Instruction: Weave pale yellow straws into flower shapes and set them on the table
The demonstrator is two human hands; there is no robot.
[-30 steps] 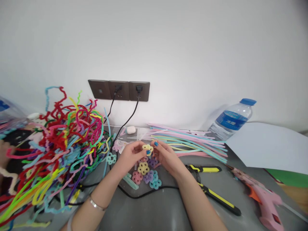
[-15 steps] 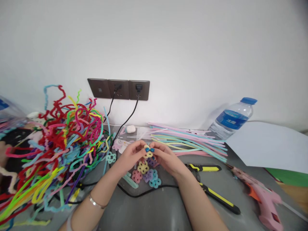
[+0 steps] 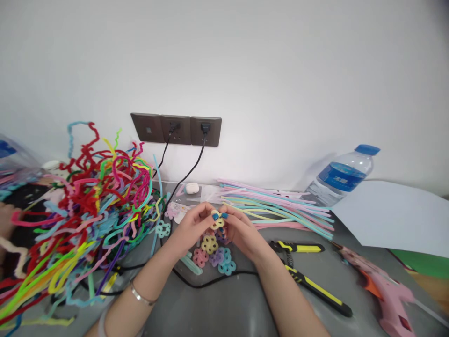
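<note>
Left hand (image 3: 192, 227), right hand (image 3: 242, 232) pinching yellow flower (image 3: 218, 224); grey table (image 3: 206, 311) below, white wall (image 3: 273, 84) behind.

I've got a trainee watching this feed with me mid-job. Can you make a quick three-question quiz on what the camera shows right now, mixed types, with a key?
1. Multiple choice: what colour is the flower held in the fingertips of the left hand and the right hand?
A) pink
B) yellow
C) purple

2. True or false: as the camera sees it, the pink glue gun lies to the right of the black-and-yellow hand tool.

3. Fill in: the bottle near the wall has a ____ cap.

Key: 1. B; 2. True; 3. blue.
</note>
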